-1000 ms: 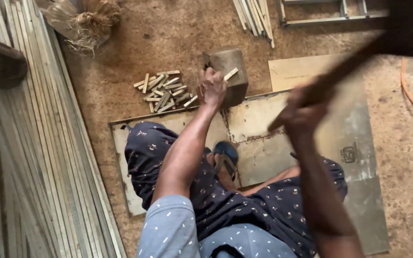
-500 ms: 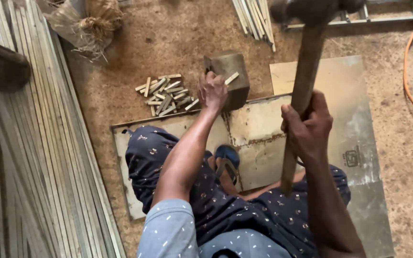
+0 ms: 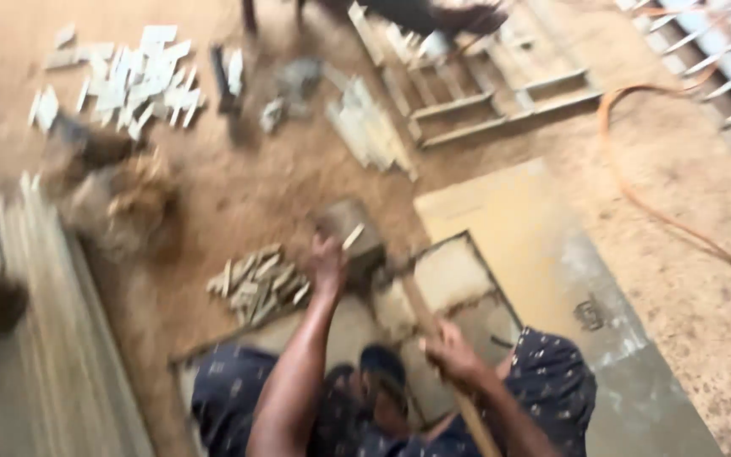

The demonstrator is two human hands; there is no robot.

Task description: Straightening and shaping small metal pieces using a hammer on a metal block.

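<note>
While the frame is blurred, right hand (image 3: 454, 355) shows closed round a mallet handle (image 3: 433, 326), which slants up toward a wood block (image 3: 353, 233). Left hand (image 3: 327, 264) rests against the block, pinching a pale peg (image 3: 353, 237); grip unclear. Heap of cut pegs (image 3: 255, 283) lies just left on the floor (image 3: 678, 296). Orange hose (image 3: 636, 195) well apart.

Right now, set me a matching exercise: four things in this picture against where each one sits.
Things:
1 wooden block
2 pile of short sticks
3 orange cable
4 long handle

Places:
A on the floor, far right
B under the left hand
C in the right hand
D on the floor, left of the block

Pairs: 1-B, 2-D, 3-A, 4-C
</note>
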